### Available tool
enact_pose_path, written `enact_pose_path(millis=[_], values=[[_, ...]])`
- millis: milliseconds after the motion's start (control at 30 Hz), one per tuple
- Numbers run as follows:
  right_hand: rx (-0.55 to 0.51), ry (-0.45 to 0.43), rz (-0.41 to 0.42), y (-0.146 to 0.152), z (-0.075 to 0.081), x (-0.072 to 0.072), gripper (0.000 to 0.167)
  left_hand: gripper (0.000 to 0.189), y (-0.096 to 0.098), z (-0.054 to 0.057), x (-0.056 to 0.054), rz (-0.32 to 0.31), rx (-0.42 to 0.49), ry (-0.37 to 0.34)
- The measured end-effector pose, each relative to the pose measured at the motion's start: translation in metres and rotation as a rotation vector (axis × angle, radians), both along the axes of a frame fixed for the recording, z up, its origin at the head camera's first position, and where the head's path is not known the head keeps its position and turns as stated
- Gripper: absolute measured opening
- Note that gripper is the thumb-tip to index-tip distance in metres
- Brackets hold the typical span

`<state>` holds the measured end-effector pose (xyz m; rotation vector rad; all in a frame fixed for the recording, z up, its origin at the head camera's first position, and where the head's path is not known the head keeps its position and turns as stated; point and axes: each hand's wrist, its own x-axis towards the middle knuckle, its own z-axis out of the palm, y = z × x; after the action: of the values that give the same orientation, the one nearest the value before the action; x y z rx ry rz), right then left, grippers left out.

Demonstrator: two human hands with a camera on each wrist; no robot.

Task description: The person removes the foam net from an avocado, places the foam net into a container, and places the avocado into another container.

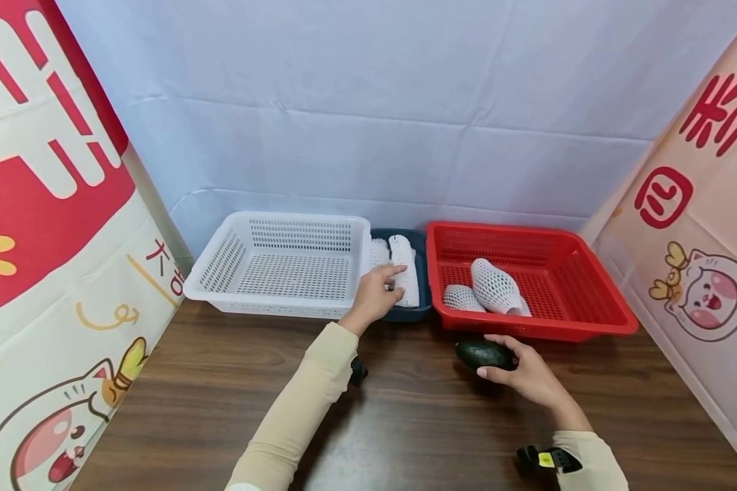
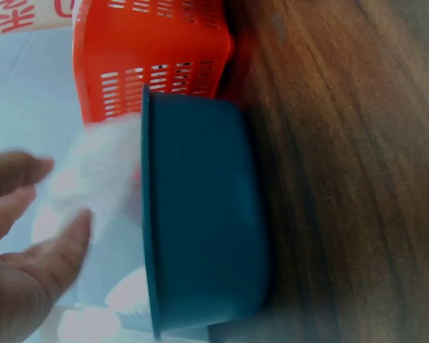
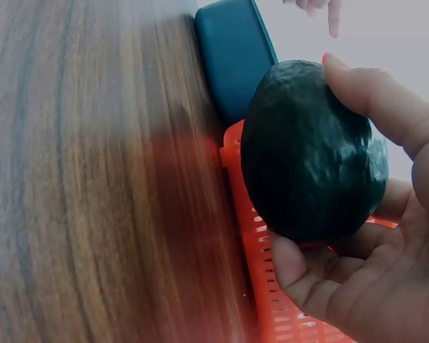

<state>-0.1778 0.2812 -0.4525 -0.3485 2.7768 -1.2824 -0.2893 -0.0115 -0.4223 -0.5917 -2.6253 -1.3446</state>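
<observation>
My right hand [image 1: 531,375] grips a dark green avocado [image 1: 485,354] above the table, in front of the red basket [image 1: 589,330]. The right wrist view shows the avocado [image 3: 307,153] large, with thumb and fingers around its sides. Over the dark blue bin [image 1: 426,273] is my left hand [image 1: 374,293], its thumb and fingers apart. White foam net sleeves [image 1: 409,283] lie in that bin, just by the left fingers. A white foam sleeve [image 2: 104,171] is blurred beyond the left hand [image 2: 28,264] in the left wrist view; whether they touch is unclear.
A white basket [image 1: 282,308] stands left of the blue bin. Inside the red basket lie foam-wrapped items [image 1: 494,285]. All three containers stand along the back of the wooden table [image 1: 405,423], before a pale cloth [image 1: 368,123]. Printed banners hang at both sides.
</observation>
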Motion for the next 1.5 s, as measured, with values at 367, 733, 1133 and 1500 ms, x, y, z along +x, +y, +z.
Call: enact_pose_path(millis=[367, 733, 1133, 1500], values=[[0.000, -0.011, -0.010, 0.003, -0.003, -0.002, 0.065, 0.041, 0.000, 0.008, 0.003, -0.014, -0.065, 0.006], [0.000, -0.021, -0.015, 0.000, -0.001, 0.000, 0.066, 0.040, -0.003, 0.004, 0.007, -0.064, -0.062, 0.057], [-0.030, -0.016, 0.019, -0.018, 0.002, -0.002, 0.065, 0.038, -0.019, -0.007, 0.036, -0.151, 0.063, 0.200], [-0.043, 0.018, 0.044, -0.030, -0.001, -0.005, 0.066, 0.038, -0.024, -0.018, 0.054, -0.165, 0.133, 0.075]])
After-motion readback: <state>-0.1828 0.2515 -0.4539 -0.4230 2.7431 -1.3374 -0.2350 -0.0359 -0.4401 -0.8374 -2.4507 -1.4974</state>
